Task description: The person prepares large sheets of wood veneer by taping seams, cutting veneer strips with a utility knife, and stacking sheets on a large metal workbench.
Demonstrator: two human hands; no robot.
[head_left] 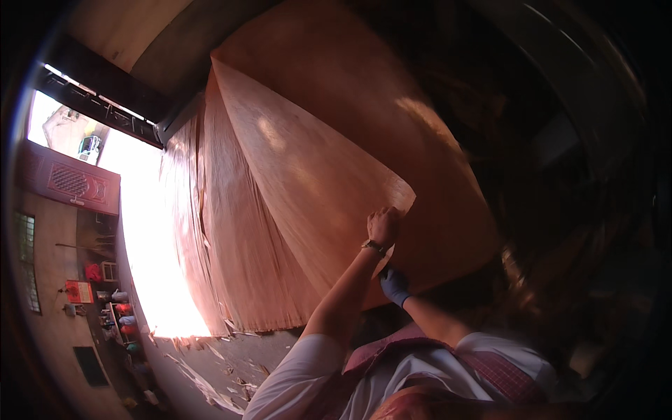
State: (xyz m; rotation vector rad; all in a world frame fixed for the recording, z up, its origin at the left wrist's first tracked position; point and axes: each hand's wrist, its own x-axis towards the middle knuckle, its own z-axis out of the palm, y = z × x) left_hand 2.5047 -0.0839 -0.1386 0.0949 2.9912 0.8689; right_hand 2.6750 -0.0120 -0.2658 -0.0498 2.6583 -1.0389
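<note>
A thin, pale brown wood veneer sheet [301,168] is lifted and folded over in front of me, its near corner raised. My left hand [383,226], bare with a watch at the wrist, is closed on the edge of this sheet close to the corner. Just below it, my right hand [395,285] wears a blue glove with dark fingertips. It is beside the sheet's lower edge, and its fingers are mostly hidden in shadow. Under the lifted sheet lies a broad, darker reddish veneer surface [427,224].
More veneer sheets [245,259] with ragged edges lie overlapping on the left. Torn veneer scraps [210,385] litter the grey floor [185,367]. Beyond the bright patch stand a red patterned door [70,180] and shelves with coloured items [124,322]. Deep shadow covers the right.
</note>
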